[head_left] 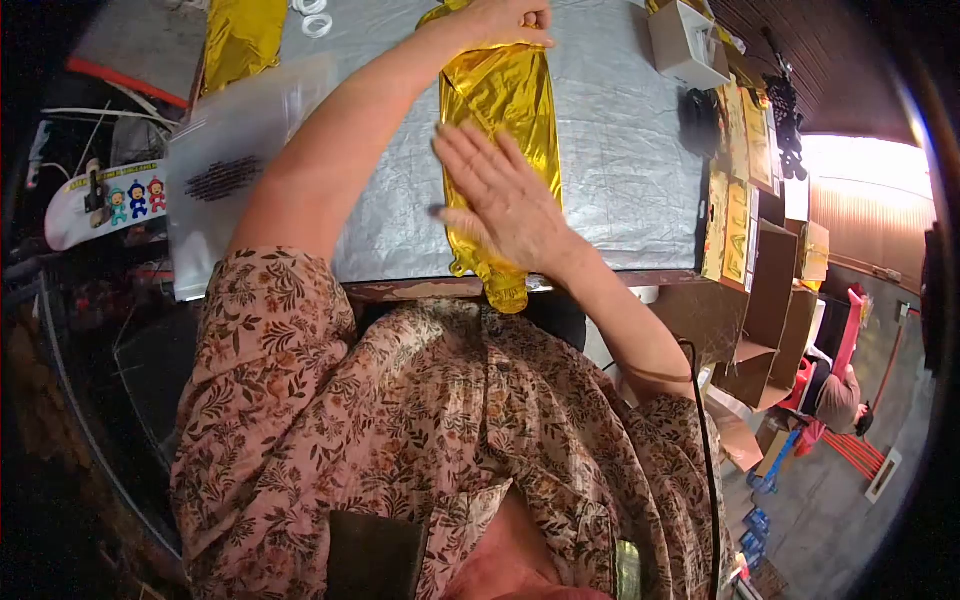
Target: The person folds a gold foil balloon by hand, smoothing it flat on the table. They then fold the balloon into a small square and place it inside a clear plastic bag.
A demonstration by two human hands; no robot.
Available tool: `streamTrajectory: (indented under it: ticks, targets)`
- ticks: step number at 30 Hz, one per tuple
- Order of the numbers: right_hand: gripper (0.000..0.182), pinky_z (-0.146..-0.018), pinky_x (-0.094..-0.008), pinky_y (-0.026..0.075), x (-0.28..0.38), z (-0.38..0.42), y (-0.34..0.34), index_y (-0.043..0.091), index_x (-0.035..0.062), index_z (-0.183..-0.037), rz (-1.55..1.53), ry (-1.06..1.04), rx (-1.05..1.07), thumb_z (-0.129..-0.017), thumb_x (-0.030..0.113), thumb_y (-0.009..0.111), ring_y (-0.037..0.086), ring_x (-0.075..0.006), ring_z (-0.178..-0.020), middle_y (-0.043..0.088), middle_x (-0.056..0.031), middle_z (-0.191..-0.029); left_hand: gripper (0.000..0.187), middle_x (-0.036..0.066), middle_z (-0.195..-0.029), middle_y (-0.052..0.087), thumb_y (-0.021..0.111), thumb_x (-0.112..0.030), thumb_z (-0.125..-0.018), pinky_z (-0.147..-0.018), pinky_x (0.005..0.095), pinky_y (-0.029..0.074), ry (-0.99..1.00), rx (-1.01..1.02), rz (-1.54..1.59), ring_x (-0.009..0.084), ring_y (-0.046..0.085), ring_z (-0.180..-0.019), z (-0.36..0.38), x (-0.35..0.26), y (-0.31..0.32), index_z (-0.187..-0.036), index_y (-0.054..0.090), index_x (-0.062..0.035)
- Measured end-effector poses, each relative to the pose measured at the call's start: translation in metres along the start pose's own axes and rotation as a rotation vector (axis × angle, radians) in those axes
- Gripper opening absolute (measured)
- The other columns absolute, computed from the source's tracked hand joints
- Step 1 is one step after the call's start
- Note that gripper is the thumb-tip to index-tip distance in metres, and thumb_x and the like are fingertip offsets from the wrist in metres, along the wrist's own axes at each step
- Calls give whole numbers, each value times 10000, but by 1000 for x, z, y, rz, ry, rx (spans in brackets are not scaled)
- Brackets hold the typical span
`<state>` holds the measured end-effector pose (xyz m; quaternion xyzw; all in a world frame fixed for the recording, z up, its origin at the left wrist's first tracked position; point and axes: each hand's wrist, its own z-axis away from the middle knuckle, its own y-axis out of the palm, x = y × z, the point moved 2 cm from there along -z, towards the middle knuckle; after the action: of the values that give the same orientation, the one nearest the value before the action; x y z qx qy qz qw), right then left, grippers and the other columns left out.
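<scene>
Your hands are apart, both at the flattened gold foil balloon [505,100], which lies lengthwise in front of you on the bench [630,160], its narrow tab reaching over the near edge. Your left hand [500,22] is at the far part of the foil with fingers curled; whether it grips the foil or only presses on it, you cannot tell. Your right hand [510,210] is open, palm down and slightly blurred, over the nearer half.

To the left, a clear plastic bag [230,225] with dark print lies at the bench's edge, partly under your left forearm. Beyond it are another piece of gold foil [240,45] and some white rings [316,24]. Past the bag, off the bench, is a white board [75,215] with cartoon figures. At the far right corner stands an open white box [685,45], with yellow printed packages [735,210] along the right side, well apart from your hands.

The bench is covered with a wrinkled silvery sheet; its near edge shows worn, reddish-brown. Open cardboard boxes [760,320] stand right of it. Farther off, another person [838,400] is over the grey floor [840,510], near red bars [855,450], and bright light enters through an opening [865,165].
</scene>
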<state>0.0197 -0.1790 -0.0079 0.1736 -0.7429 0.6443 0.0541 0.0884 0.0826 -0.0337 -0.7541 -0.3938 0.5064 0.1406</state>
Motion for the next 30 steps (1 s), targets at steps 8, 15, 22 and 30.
streamTrajectory:
  ticks: [8,15,22,30]
  targets:
    - [698,-1228,-537,241,-55,-37,3,334,-84,-1540,-9,319,-420,-1065,397,510,324,-463,-1487,359,-299,-1596,289,107,-1021,720,799,-296,-859,-794,359,540,-145,178,-86,210,685,-921,-7,7,0,-1050,732,-89]
    - [754,-1227,-526,247,-54,-40,16,358,-109,-1517,195,316,-313,-1062,478,482,334,-417,-1498,368,-292,-1597,386,74,-885,739,822,-421,-850,-731,337,536,-218,194,110,173,687,-811,-9,14,-6,-993,745,-71]
    - [737,-1239,-523,226,-56,-39,21,366,-65,-1538,210,339,-292,-1067,496,451,316,-396,-1512,363,-254,-1615,219,90,-928,776,777,-257,-861,-698,363,564,-450,-22,-177,209,725,-764,24,3,-120,-1006,798,-95]
    - [733,-1245,-516,212,-58,-39,23,355,-34,-1557,233,335,-270,-1072,510,423,294,-380,-1527,338,-221,-1641,378,83,-801,757,885,-427,-739,-690,364,537,-571,76,-517,210,700,-731,58,15,-98,-848,784,-79]
